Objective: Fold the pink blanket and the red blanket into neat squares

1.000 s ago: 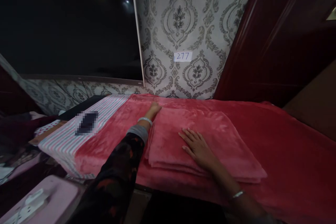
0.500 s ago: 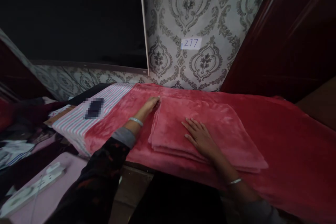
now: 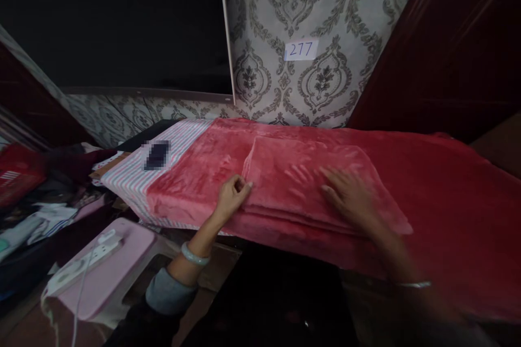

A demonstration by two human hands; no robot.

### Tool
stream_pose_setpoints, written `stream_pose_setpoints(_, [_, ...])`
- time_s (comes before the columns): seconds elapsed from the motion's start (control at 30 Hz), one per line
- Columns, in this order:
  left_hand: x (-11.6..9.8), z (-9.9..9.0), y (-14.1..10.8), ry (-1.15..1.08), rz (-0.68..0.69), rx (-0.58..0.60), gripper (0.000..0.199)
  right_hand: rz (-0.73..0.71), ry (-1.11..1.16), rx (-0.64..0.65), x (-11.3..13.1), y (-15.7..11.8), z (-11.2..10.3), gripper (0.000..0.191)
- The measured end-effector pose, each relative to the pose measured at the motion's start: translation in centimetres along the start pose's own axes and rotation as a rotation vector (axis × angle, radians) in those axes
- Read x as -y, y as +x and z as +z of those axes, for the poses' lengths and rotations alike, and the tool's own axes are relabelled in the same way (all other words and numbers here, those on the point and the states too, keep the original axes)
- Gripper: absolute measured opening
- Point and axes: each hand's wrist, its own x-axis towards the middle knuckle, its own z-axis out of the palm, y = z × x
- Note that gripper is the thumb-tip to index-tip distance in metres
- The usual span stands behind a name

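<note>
A pink-red plush blanket (image 3: pixel 280 173), folded into a flat rectangle of several layers, lies on a red plush cover (image 3: pixel 443 200). At its near left corner is my left hand (image 3: pixel 233 194), thumb and forefinger pinched on the edge. My right hand (image 3: pixel 350 194) rests on or just over the right half of the blanket, fingers stretched out and slightly blurred. Finger-shaped marks show in the pile to the left of that hand.
A striped cloth (image 3: pixel 128 173) with a pixelated dark object (image 3: pixel 157 155) lies at the left. A pink stool (image 3: pixel 122 255) holds a power strip (image 3: pixel 87 264). Clothes (image 3: pixel 49 222) are heaped beside it. A large screen (image 3: pixel 122 27) hangs on the wall behind.
My left hand has come from the blanket's far left corner to its near left corner. My right hand has slid to the right across the top, leaving marks in the pile.
</note>
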Motion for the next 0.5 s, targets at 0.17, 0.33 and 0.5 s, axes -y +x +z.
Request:
stream_pose_setpoints(0.17, [1.2,0.6,-2.2,0.01,-0.04,-0.087,0.032,0.287,-0.021,-0.26,-5.3,-6.6,-1.9,0.066])
stream_pose_setpoints(0.33, [2.0,0.3,-3.3,-0.065,-0.025,-0.087,0.036,0.558,0.227,-0.385,-4.4,-10.9,-0.7,0.073])
stream_pose_setpoints(0.5, [1.6,0.1,-2.9,-0.155,-0.051,-0.017,0.039,0.662,0.358,-0.513,-3.3,-10.3,-0.3,0.073])
